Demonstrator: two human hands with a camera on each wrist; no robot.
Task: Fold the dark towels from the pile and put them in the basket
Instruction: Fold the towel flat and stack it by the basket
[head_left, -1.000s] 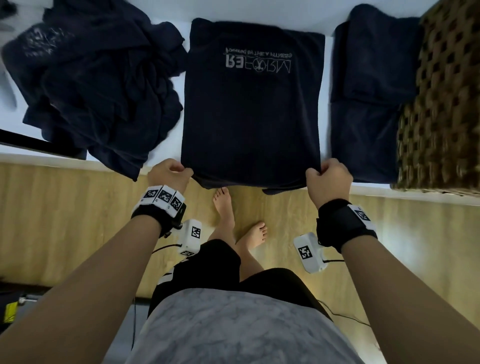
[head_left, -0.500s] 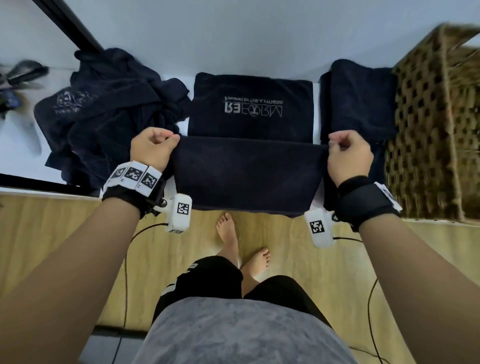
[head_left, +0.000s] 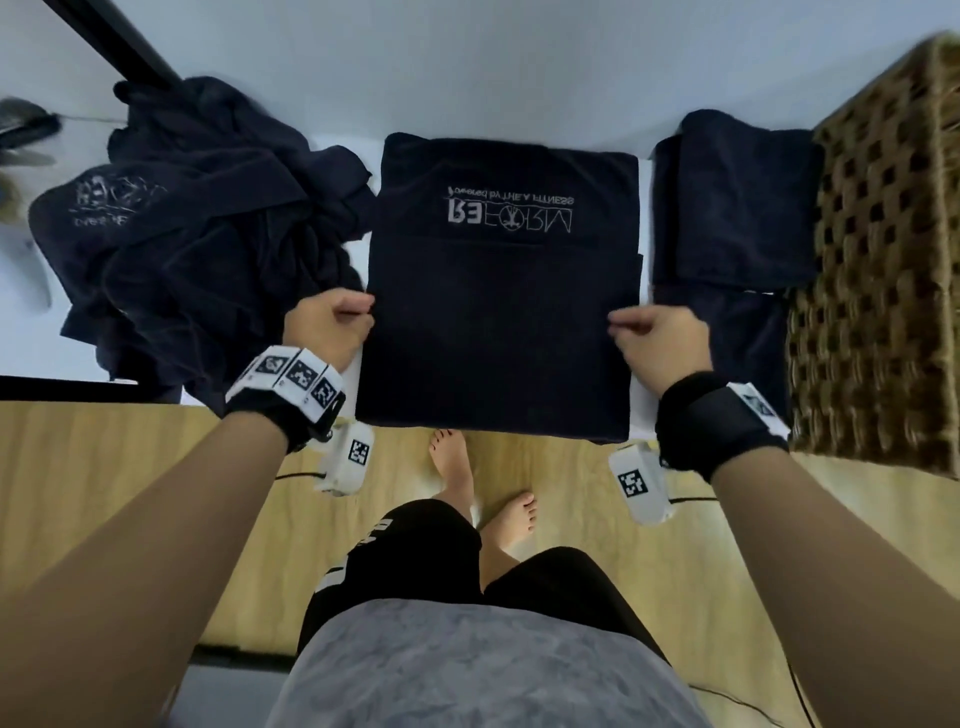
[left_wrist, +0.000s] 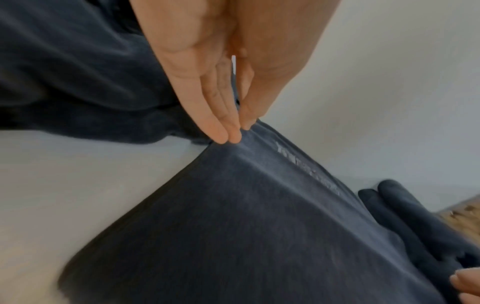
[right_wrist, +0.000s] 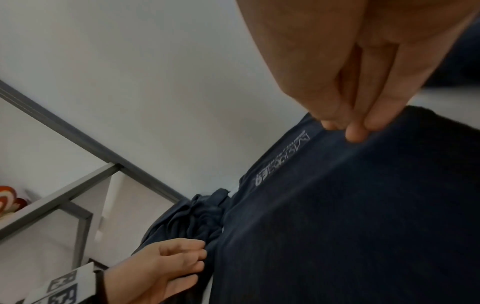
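1. Left hand pinches the left edge of a dark towel, fingertips and thumb pressed together on the cloth.
2. Right hand pinches the towel's right edge in the same way.
3. That towel lies at the middle of the white tabletop, its near part folded up over itself, white lettering showing toward the far edge, its near fold hanging over the front edge.
4. An unfolded pile of dark towels sits at the left.
5. Folded dark towels lie on the right, beside a woven basket at the right edge.
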